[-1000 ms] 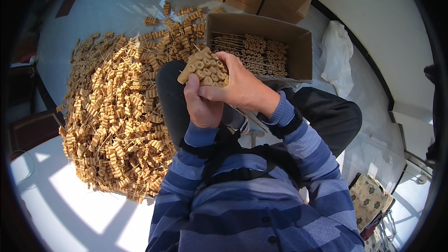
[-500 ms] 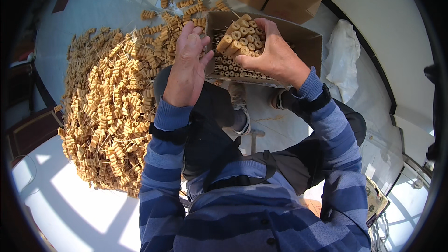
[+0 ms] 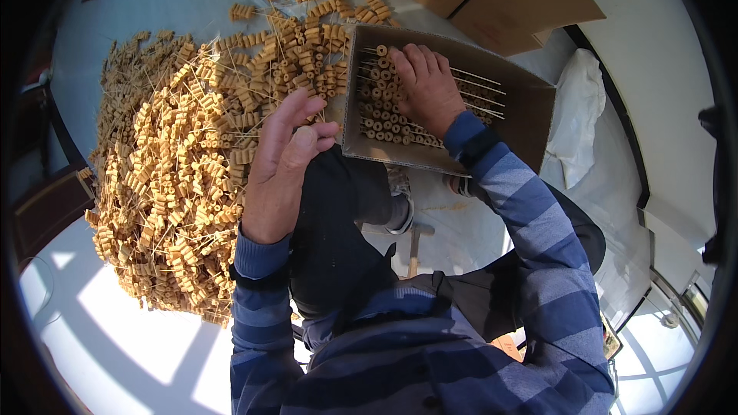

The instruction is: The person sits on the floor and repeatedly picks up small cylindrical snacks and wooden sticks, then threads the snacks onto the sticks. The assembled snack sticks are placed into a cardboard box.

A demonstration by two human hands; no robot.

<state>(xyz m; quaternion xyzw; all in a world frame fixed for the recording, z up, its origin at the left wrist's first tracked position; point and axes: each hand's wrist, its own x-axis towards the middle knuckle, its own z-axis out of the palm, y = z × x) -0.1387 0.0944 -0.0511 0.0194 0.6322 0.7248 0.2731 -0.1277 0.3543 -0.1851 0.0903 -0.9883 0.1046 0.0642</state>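
Note:
Inside an open cardboard box (image 3: 526,104), my right hand (image 3: 428,91) reaches down with curled fingers onto a bunch of skewered food rolls (image 3: 379,96). Those tan, hollow rolls are stacked with their round ends toward the box's left side. Thin wooden sticks extend to the right past my hand. My fingertips and the rolls beneath the palm are partly hidden. Left of the box, my left hand (image 3: 278,161) is raised with its fingers apart and nothing in it. A big heap of similar skewers (image 3: 177,184) lies beside that hand on the floor.
More cardboard (image 3: 500,0) stands behind the box. A white plastic bag (image 3: 575,115) lies on the floor to its right. Between my legs is a hammer-shaped tool with a wooden handle (image 3: 414,250). My knees flank the space before the box.
My right hand has lowered the bunch of skewers into the box, among the others there. My left hand has moved down and left, away from the bunch. The view has shifted slightly.

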